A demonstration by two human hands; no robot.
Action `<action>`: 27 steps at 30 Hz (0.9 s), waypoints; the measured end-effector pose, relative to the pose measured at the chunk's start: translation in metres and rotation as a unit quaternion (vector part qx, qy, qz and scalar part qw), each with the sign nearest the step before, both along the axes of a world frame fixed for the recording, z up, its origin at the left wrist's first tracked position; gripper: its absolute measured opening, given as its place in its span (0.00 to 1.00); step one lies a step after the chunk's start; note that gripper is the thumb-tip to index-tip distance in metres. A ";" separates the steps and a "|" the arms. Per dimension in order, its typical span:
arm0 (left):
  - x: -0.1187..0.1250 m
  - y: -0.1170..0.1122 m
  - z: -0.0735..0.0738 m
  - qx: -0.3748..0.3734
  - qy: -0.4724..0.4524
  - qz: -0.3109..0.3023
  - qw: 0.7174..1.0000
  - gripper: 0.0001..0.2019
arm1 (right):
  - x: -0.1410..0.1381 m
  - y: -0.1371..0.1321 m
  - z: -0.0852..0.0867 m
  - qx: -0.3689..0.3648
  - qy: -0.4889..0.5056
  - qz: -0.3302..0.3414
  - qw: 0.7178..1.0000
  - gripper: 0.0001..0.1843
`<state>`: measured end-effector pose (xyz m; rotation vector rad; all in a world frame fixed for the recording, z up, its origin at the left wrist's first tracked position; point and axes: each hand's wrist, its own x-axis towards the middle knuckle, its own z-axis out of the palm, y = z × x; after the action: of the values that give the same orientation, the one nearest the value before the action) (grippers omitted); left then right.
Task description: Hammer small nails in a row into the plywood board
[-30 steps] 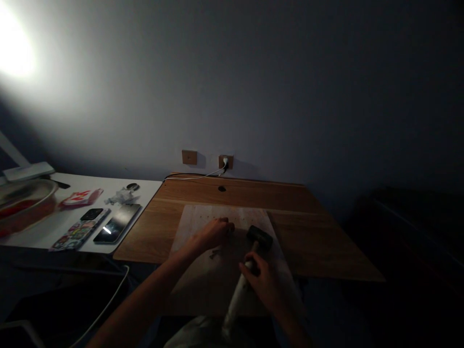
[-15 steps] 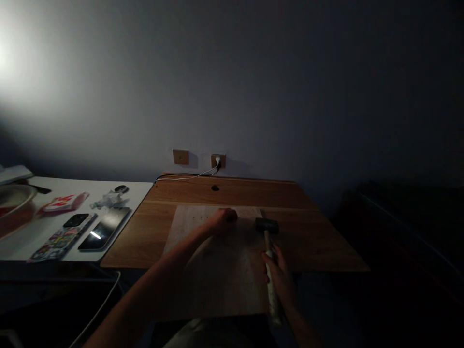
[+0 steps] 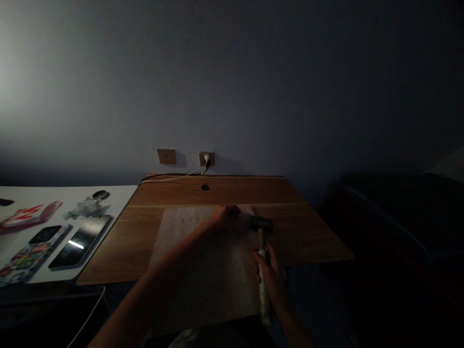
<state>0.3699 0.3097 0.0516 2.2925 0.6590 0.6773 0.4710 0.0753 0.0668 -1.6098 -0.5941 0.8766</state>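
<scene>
My right hand (image 3: 268,270) is wrapped round the pale, worn handle of a mallet (image 3: 261,223), whose dark head hangs over the right edge of a light wooden board (image 3: 203,270). My left hand (image 3: 225,217) rests at the far part of that board with its fingers curled together. Whatever is between those fingers, if anything, is too dark and small to make out. A row of several small dark points, perhaps nails or holes, runs along the board just left of my left hand. The board lies on a brown wooden table (image 3: 300,227) and overhangs its near edge.
To the left, a white table (image 3: 125,193) bears a phone (image 3: 81,244), a patterned phone case (image 3: 32,256), crumpled plastic (image 3: 87,208) and a red-and-white packet (image 3: 32,213). Cables (image 3: 174,179) run along the brown table's back edge to a wall socket (image 3: 212,158).
My view has turned slightly to the right, so everything sits further left. Both hands keep nearly the same places over the board, the mallet still in my right hand.
</scene>
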 end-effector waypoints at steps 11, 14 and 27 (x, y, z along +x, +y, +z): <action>0.005 0.005 -0.003 -0.026 -0.009 0.006 1.000 0.13 | -0.002 0.001 0.003 -0.001 -0.008 -0.010 1.000 0.37; 0.005 0.005 -0.003 -0.021 -0.005 0.012 1.000 0.13 | -0.001 0.001 0.001 -0.001 -0.009 -0.009 1.000 0.38; 0.002 0.006 -0.007 0.001 -0.043 -0.014 0.999 0.11 | 0.000 0.008 -0.004 -0.017 0.001 -0.001 1.000 0.44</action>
<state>0.3722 0.3158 0.0444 2.2577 0.5844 0.7581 0.4713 0.0831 0.0631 -1.6401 -0.5781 0.8913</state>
